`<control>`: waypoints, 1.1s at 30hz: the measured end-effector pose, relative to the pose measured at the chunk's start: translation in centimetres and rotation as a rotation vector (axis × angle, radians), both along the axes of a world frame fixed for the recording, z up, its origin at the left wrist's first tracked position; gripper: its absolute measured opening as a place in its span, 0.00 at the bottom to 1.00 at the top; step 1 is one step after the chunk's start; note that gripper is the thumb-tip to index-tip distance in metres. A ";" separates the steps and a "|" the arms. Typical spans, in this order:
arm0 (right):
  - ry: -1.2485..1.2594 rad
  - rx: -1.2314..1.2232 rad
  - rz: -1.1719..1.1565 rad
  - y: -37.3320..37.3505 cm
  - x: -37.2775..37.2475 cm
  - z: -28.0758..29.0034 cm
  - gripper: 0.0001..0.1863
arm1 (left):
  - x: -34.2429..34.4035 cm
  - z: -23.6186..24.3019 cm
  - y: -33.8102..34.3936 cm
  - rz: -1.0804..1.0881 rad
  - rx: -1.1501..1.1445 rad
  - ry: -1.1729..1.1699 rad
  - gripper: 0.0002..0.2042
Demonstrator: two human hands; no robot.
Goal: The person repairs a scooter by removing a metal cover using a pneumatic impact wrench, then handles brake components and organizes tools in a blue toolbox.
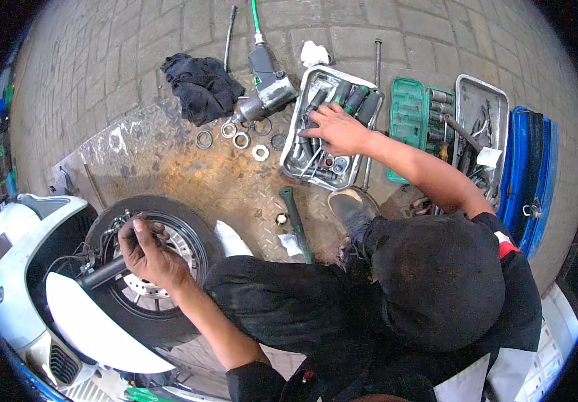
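Note:
My right hand (338,128) reaches into a silver metal tray (291,127), palm down with fingers apart. Its fingertips touch dark cylindrical tools lying there, among green-and-black tools (356,99) and several sockets (339,164). My left hand (151,253) is closed, fingers curled and the thumb pressed towards them. It hovers in front of the scooter's front wheel (198,231), by the dark fork tube (104,273). Whatever the left fingers may hold is hidden. A brake disc (180,253) shows on the wheel behind that hand.
An impact wrench (265,90) with a green hose lies beside a black cloth (202,87). Several metal rings (240,140) rest on the rusty plate. A green-handled tool (295,221) is near my shoe (352,206). Rightward are a green socket case (406,127), another tray (501,100) and a blue toolbox (537,181).

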State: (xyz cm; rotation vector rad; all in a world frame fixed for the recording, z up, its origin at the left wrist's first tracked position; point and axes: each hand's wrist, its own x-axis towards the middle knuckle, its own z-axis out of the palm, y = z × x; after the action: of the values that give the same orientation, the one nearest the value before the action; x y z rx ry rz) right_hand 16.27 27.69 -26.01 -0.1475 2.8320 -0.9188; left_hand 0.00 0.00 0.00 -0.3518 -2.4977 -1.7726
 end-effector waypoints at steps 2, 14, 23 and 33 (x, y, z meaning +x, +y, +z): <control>0.043 -0.058 -0.062 0.1 0.3 -0.2 0.28 | 0.0 -0.2 0.1 0.012 -0.024 0.002 0.04; 0.191 -0.124 -0.499 4.7 7.2 -1.4 0.17 | -2.9 -0.7 -7.4 -0.127 -0.102 -0.323 0.16; 0.011 -0.258 -0.459 2.6 14.2 -2.8 0.12 | 10.2 -21.1 -12.7 -0.364 -0.566 -0.624 0.15; -0.019 -0.272 -0.326 -0.3 13.0 -2.3 0.10 | 17.6 -21.5 -13.9 -0.797 -1.015 -0.171 0.30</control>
State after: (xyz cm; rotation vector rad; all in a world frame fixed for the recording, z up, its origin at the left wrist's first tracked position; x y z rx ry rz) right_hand 29.26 27.44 -28.26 0.2990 2.7462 -1.3601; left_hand 17.62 -13.89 -21.48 -1.4228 -3.4685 -0.3752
